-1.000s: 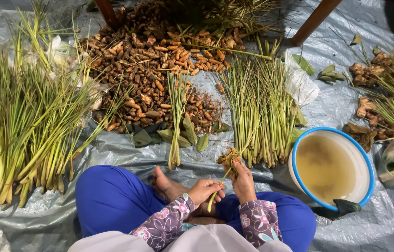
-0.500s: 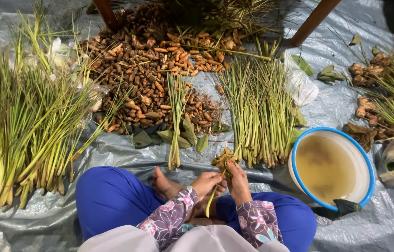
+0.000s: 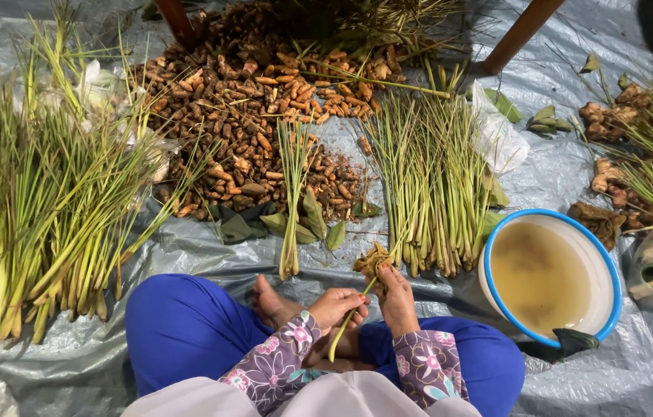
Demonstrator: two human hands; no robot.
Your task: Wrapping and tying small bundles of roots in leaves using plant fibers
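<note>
I sit cross-legged in blue trousers on a grey plastic sheet. My left hand and my right hand both grip one lemongrass stalk held over my lap. Its pale green stem slants down toward my knees. Its brown, dried root end sticks up just above my right hand. My bare foot rests beside my left hand.
Large lemongrass pile at left, a small bundle in the middle, a neat row ahead. Heap of brown-orange rhizomes behind. Blue-rimmed white basin of murky water at right. More roots and stalks far right. Loose leaves.
My hands have shifted slightly on the stalk; its root end sits a little higher and more to the right. Everything on the sheet stays put.
</note>
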